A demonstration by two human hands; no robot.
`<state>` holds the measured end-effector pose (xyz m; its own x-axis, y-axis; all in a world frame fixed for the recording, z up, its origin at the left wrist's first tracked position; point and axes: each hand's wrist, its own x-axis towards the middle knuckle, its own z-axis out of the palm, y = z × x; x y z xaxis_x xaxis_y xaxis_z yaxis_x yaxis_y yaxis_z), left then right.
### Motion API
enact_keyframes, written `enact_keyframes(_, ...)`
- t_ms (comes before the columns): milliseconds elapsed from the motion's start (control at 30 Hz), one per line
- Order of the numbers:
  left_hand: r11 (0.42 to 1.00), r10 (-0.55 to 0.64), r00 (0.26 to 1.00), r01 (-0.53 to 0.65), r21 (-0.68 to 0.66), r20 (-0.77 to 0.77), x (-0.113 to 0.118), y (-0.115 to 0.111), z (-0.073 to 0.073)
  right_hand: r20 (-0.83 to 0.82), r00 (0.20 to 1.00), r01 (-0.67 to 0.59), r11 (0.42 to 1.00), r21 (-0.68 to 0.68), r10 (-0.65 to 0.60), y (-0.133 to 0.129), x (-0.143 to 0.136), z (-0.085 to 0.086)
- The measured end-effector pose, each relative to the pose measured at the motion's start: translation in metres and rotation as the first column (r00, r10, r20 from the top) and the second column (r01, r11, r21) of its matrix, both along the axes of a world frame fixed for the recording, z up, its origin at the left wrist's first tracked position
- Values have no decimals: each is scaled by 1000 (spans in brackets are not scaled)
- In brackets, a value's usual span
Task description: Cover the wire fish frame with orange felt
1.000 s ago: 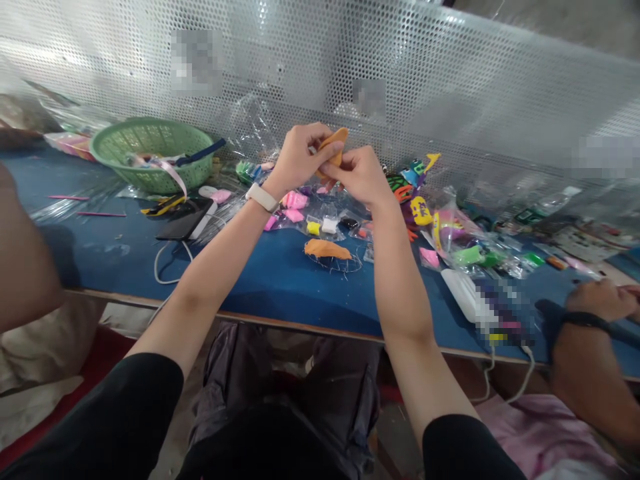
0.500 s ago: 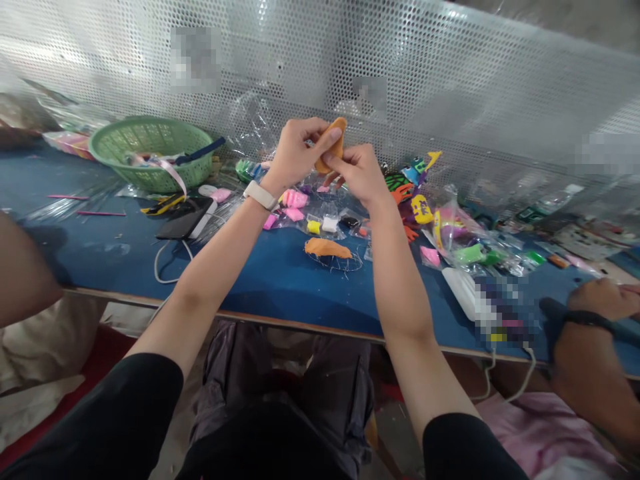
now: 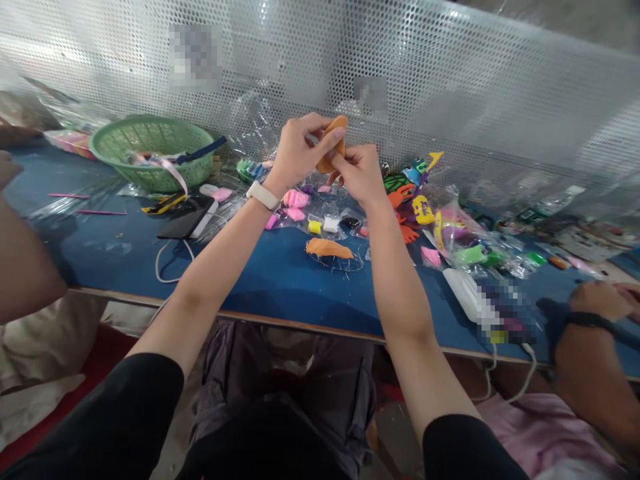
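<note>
A flattened orange clay piece [image 3: 336, 141] is held up above the table between my two hands. My left hand [image 3: 303, 148] pinches its left side, thumb across its face. From the right, my right hand [image 3: 357, 172] has its fingers closed on the piece's lower part. Below them on the blue table lies a wire mesh form [image 3: 345, 262] partly covered with orange clay [image 3: 329, 249]. Behind it are small packets of yellow clay [image 3: 315, 227], white clay [image 3: 331, 224] and pink clay [image 3: 296, 199].
A green basket [image 3: 150, 175] and a black phone [image 3: 183, 223] are on the left. At right lie orange clay hands [image 3: 401, 195], a white device [image 3: 461, 295] and plastic bags. Other people's arms [image 3: 590, 347] reach in at both sides; a perforated metal panel [image 3: 300, 60] stands behind.
Both my hands stay nearly in place, still on the orange piece, with slight finger movement. At the far left, another person's hand has come into view.
</note>
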<state>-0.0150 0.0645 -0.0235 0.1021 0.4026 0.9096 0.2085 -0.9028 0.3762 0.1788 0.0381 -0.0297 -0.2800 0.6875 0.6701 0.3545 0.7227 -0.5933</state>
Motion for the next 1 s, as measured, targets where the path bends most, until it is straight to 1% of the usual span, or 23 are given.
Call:
enact_keyframes(167,1000,26,1000,-26,6,-13,-1,-5,1,66,997,-42,999,-17,43,-7,-1,1)
enact_keyframes(300,997,67,997,-68,24,40,0,-9,4,88,996,-19,1000,-17,20,-15,-5,4)
enact_keyframes(400,997,80,996,-80,20,34,0,-8,4,75,997,-16,1000,-2,16,-16,-10,3)
enact_keyframes(567,999,32,999,-32,15,6,0,-4,2,23,999,-38,999,19,38,-8,-13,-1)
enact_keyframes(700,1000,0,1000,0,-14,-31,-1,-1,0,-24,1000,-5,999,39,6,-3,-11,-3)
enact_keyframes(867,1000,-5,999,4,-30,-38,-1,0,-1,-24,999,32,999,44,-31,-1,-9,-4)
enact_keyframes(1000,1000,9,1000,-9,-27,-24,-1,-3,1,-20,998,67,995,70,-65,-7,-10,0)
